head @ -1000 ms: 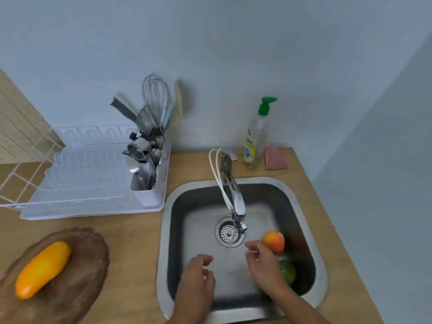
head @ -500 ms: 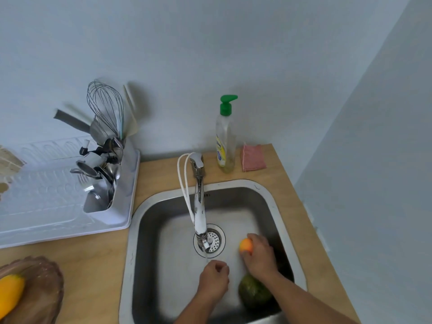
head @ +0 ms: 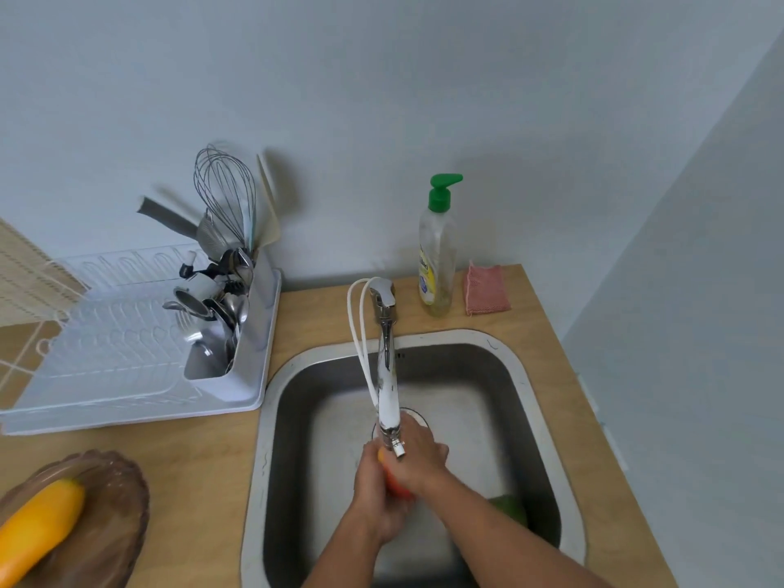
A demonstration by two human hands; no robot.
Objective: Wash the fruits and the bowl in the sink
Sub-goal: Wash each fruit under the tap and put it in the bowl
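Wooden counter point(head: 203, 460) runs along a pale wall, steel sink point(head: 547, 422) set into it at right. White dish rack point(head: 106, 375) sits on the counter left of the sink, its cutlery holder packed with spoons, a whisk point(head: 225, 193) and other utensils. Brown bowl point(head: 106, 528) at lower left on the counter, well apart from the sink, with a long yellow fruit point(head: 38, 528) lying in it. Chrome tap point(head: 388, 375) reaches out over the basin, white hoses looped beside it. Both forearms come in from the bottom edge and meet under the spout. Left hand point(head: 373, 494) and right hand point(head: 418, 460) cup an orange fruit point(head: 399, 488) between them, fingers curled round it and pressed close, only slivers of the fruit showing; it sits over the basin just below the tap end. Green fruit point(head: 509, 507) lies on the sink floor at right, partly hidden behind the right forearm. Soap bottle point(head: 437, 265) with green pump stands behind the sink, pink sponge point(head: 487, 289) just beside it on its right.
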